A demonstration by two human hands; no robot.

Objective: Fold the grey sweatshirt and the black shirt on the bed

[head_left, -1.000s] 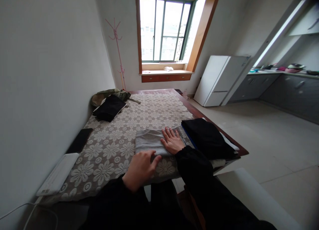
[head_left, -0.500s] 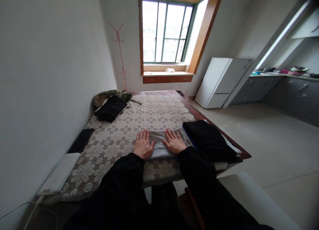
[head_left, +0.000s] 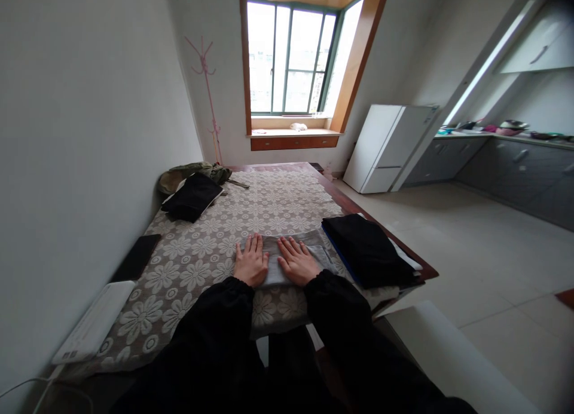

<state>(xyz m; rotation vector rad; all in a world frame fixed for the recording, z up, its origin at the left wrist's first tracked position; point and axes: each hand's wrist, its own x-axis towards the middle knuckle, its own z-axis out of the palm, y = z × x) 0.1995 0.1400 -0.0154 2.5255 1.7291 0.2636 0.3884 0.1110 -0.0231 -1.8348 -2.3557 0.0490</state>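
A folded grey piece of clothing lies flat near the front edge of the table; its exact kind I cannot tell. My left hand rests palm down on its left part, fingers stretched forward. Flat on its middle is my right hand, with the fingers slightly spread. Part of the cloth shows to the right of that hand, and the rest is hidden under both palms. Just to the right sits a stack of folded dark clothes, black on top with blue and white edges showing.
A floral tablecloth covers the table. Along the wall lie a black flat object and a white power strip with a cord. A black folded cloth and a green bag are at the far left. A white chair stands right.
My right hand has slid left over the grey cloth, closer to my left hand, uncovering more of its right side. The whole view has shifted slightly.
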